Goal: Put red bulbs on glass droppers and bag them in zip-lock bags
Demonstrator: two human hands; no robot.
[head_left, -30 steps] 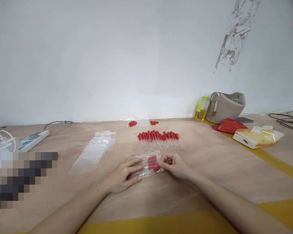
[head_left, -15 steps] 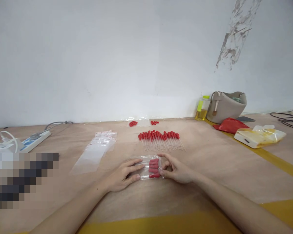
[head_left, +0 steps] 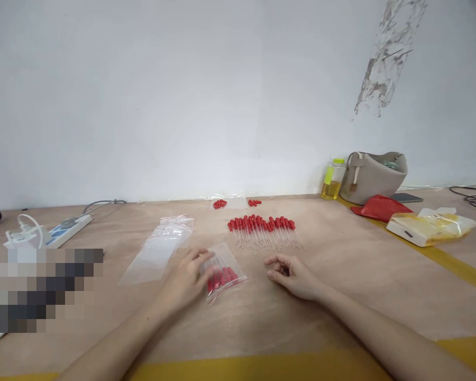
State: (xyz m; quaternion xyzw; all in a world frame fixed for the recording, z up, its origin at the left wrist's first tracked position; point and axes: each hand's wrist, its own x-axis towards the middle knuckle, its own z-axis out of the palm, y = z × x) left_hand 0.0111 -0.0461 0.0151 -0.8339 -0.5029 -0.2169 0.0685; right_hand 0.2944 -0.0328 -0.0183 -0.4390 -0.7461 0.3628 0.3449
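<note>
A clear zip-lock bag (head_left: 222, 259) holds several red-headed sticks (head_left: 224, 276), their red heads close to the bag's red-lined edge. My left hand (head_left: 188, 278) grips the bag at its left side, thumb and fingers around it; the bag sits at a slant. To the right, my right hand (head_left: 295, 276) is apart from the bag, fingers loosely curled with a gap between thumb and forefinger, holding nothing. Beyond the hands lies a row of loose red-headed sticks (head_left: 262, 230), pale ends toward me. Flat clear zip-lock bags (head_left: 154, 251) lie overlapped at the left.
Against the wall are two small heaps of red pieces (head_left: 219, 203) on clear plastic. At the right stand a bottle of yellow liquid (head_left: 331, 182) and a grey bag (head_left: 373, 177), with a red packet (head_left: 384, 207) and a tissue pack (head_left: 428, 227). A power strip (head_left: 69, 230) lies left.
The bag has turned so its red-lined edge faces toward me, and it has shifted left with my left hand. My right hand has let go of it.
</note>
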